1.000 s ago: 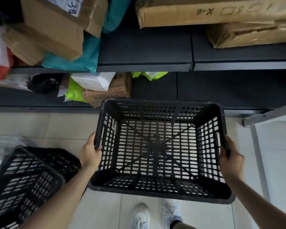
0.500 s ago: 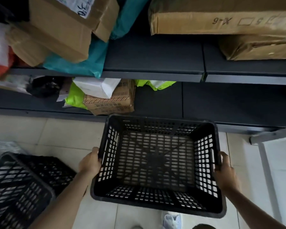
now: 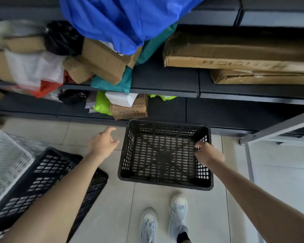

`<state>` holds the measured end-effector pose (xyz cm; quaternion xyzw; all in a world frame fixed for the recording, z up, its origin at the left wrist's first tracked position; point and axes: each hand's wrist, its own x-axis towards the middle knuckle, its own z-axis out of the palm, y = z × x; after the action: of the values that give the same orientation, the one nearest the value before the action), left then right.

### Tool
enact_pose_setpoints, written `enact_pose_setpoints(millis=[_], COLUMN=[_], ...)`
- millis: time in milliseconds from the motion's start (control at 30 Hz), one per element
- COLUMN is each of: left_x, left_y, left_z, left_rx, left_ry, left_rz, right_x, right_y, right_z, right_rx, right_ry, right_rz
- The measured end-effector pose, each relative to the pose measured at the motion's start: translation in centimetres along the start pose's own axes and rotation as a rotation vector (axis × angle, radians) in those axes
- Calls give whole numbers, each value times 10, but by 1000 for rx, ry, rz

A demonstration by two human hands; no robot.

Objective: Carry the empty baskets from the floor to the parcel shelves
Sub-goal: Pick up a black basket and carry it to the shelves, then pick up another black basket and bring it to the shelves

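Observation:
An empty black slatted basket (image 3: 165, 155) sits low by the foot of the dark parcel shelves (image 3: 165, 79), its far rim near the bottom shelf edge. My right hand (image 3: 206, 152) grips its right wall near the top rim. To the left of the basket, my left hand (image 3: 104, 142) hovers apart from it with fingers spread, holding nothing. A second black basket (image 3: 47, 181) and a white basket (image 3: 5, 162) lie on the floor at the left.
The shelves hold cardboard boxes (image 3: 235, 57), a blue bag (image 3: 123, 20), teal, green and white parcels. A grey metal frame (image 3: 274, 130) stands at the right. My shoes (image 3: 165, 220) are on the pale tiled floor.
The basket has gone down and forward toward the bottom shelf. My left hand has let go of its left wall and moved away. The view has risen, showing more shelves.

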<state>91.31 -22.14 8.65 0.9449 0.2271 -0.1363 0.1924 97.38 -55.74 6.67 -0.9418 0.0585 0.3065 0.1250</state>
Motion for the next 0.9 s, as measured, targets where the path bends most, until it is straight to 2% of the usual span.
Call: enact_pose_setpoints(millis=[100, 333, 467, 667, 900], left_x=[-27, -120, -178, -232, -279], left_y=[-2, -49, -104, -184, -270], left_z=[-21, -40, -41, -52, -57], left_rx=[-59, -166, -185, -169, -241], left_ry=[87, 341, 390, 450, 486], left_rz=[0, 15, -78, -263, -450], right_x=[-33, -111, -159, -202, -230], right_y=[-32, -96, -134, -206, -287], right_z=[-12, 11, 32, 54, 115], right_rx=[-32, -172, -268, -330, -469], right_ry=[75, 68, 19, 81, 55], right_rz=[-113, -408, -596, -835, -945])
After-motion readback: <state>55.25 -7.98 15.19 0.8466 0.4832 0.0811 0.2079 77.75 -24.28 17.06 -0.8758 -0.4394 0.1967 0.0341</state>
